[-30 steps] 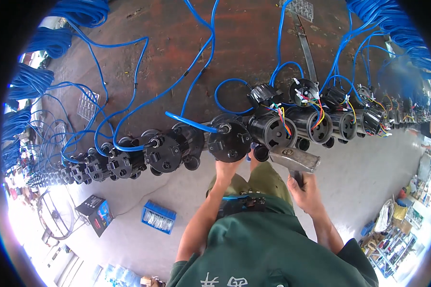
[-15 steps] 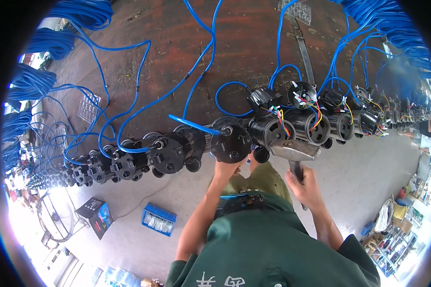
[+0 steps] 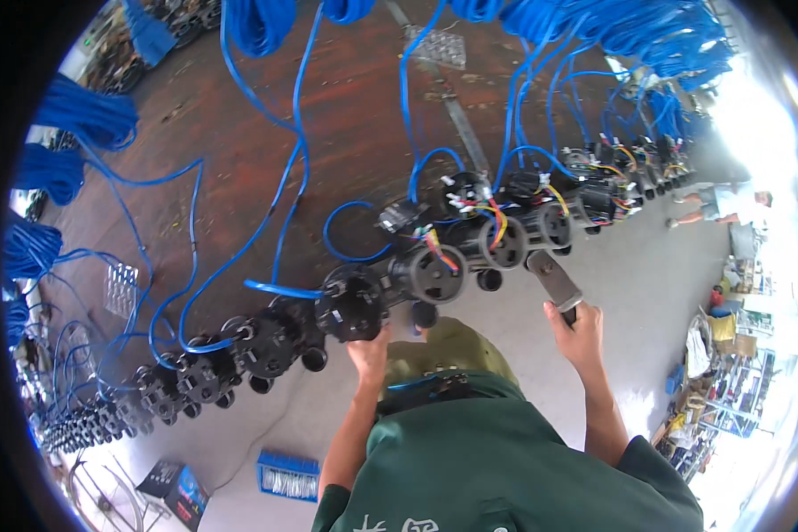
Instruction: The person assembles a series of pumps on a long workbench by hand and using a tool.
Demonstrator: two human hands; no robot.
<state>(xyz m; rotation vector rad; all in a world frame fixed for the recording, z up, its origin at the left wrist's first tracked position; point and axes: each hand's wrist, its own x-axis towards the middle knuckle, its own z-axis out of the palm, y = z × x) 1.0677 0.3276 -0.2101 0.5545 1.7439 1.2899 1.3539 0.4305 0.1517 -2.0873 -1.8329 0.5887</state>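
My left hand (image 3: 370, 356) is closed around the lower edge of a black cylindrical housing (image 3: 350, 301) with a round end cap; its fingers are partly hidden behind the housing. A short length of blue cable (image 3: 284, 289) sticks out leftward from that cap. In my right hand (image 3: 582, 339) is a hammer (image 3: 556, 282), gripped by its handle, with the metal head raised to the right of the row. Just right of the capped housing lies an open housing (image 3: 439, 273), coloured wires hanging at its mouth.
More capped housings (image 3: 270, 344) run leftward along the table edge, and open ones (image 3: 504, 243) run right. Blue cable coils (image 3: 84, 115) lie across the brown table (image 3: 213, 115). A blue bin (image 3: 288, 477) of small parts stands on the floor. Another person (image 3: 727, 204) is far right.
The view has turned and shifted. The hammer has moved away from the open housings, down and to the right, and its head has swung round. My left hand stays at the capped housing.
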